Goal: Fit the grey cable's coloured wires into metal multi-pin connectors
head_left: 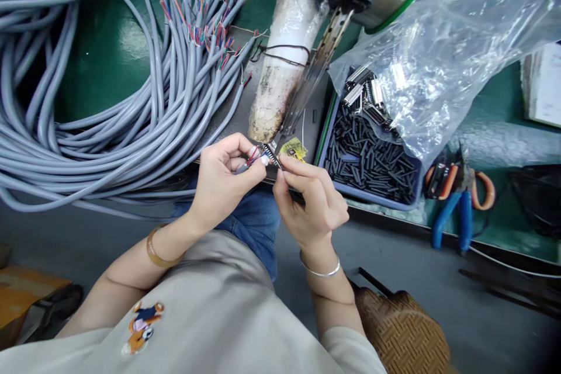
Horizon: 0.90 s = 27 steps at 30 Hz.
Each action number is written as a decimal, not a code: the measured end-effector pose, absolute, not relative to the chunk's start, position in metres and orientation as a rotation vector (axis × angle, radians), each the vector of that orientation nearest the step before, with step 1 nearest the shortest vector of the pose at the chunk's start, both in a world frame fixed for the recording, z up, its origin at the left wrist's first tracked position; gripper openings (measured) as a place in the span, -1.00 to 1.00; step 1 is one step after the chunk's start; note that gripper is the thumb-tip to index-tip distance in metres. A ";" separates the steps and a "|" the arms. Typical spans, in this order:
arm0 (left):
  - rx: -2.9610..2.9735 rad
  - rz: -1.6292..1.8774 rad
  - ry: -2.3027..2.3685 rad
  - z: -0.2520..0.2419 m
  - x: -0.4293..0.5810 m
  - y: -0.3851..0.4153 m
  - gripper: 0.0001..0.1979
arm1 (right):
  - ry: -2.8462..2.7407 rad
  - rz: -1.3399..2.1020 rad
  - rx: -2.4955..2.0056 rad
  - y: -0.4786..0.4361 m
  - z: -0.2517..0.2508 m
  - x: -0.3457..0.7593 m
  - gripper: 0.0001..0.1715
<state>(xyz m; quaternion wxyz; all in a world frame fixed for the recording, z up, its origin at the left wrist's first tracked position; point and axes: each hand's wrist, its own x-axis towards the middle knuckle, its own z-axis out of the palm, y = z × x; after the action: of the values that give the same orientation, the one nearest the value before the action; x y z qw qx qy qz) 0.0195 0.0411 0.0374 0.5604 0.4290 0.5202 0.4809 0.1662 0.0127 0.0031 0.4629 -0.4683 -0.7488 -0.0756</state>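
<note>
Shiny metal on the pin connector [270,153] between the fingers [309,172], smooth, satin plastic on the grey cables [175,111] to their left, stained metal on the soldering iron [334,30] beyond them, and crinkled, glossy plastic on the bag [473,41] to their right.

In the middle of the frame, fingers of the left hand [228,174] partly hide a small connector [270,155]; its wire joints are too small to tell. Whether fingertips of the right hand [313,196] pinch anything is unclear. Grey cables [100,158] run past the left and top edges. At upper right, a clear bag [468,41] partly veils metal connectors [366,96]. The right edge cuts a white stack [543,85] and an indistinct black item [537,196]; the bottom edge cuts a woven stool [407,330].
</note>
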 end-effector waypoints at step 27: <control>0.994 1.089 1.241 0.035 0.017 0.040 -0.83 | -1.933 -0.300 -1.121 0.013 0.006 0.167 -0.82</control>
<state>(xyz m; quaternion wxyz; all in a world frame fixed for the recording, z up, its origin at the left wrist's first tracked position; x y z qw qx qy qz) 0.0171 0.0403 0.0353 0.5704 0.4234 0.5290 0.4642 0.1668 0.0126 0.0063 0.4292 -0.4492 -0.7743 -0.1202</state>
